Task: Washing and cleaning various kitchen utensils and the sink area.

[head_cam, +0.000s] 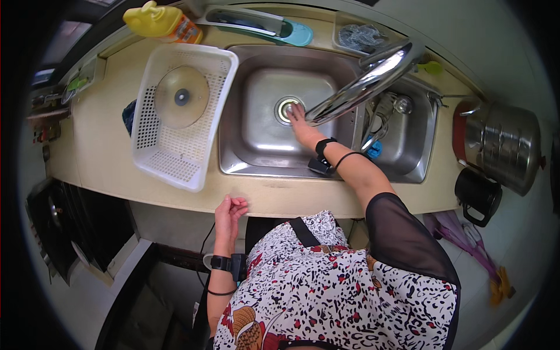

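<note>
My right hand (302, 129) reaches over the large basin of a stainless steel sink (262, 144), fingers extended, with nothing in its grasp. Its fingertips overlap the round drain (283, 109) in the picture; whether they touch it I cannot tell. Just beside that hand is the spout end of a chrome faucet (363, 85), which slants across the basin. My left hand (229, 211), loosely curled and holding nothing, is by the front edge of the countertop (280, 194). A white perforated plastic basket (186, 148) stands left of the sink, with a glass pot lid (168, 103) in it.
The smaller basin (396, 144) holds metal and clear items and a blue thing (374, 149). Behind the sink are a yellow jug (159, 22), a teal-and-white holder (262, 26) and a tray of metal scrubbers (361, 37). At right stand a large clear container (509, 144) and a black mug (477, 192).
</note>
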A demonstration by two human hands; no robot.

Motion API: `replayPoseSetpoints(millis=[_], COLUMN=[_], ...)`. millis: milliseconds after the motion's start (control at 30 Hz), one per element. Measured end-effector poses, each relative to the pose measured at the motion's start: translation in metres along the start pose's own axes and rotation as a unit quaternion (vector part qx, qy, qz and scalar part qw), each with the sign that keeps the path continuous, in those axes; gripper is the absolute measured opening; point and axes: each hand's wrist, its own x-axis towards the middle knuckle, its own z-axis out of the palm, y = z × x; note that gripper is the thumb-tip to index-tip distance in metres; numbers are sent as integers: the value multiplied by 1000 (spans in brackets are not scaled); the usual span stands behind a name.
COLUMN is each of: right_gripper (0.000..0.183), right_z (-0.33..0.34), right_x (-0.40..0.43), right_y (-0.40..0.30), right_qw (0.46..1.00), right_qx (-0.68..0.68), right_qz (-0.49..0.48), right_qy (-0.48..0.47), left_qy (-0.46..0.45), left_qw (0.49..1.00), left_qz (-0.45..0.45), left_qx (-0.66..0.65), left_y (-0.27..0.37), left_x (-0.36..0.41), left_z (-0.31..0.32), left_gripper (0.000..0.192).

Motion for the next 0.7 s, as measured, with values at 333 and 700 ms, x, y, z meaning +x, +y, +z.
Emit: replayPoseSetpoints(millis=[333,700], right_gripper=[70,34], right_z=[-21,-24], right_x=[5,-18], right_y=[-18,13], right_qw=[981,936], right_qx=[65,280], right_qz=[-19,35], right_qy=[-183,211], left_qy=[8,-17], left_qw=[1000,999], left_qz=[18,36], left_qx=[7,9], left_y=[4,8], left_x=[1,-7], left_z=[-3,11], left_gripper=[35,33])
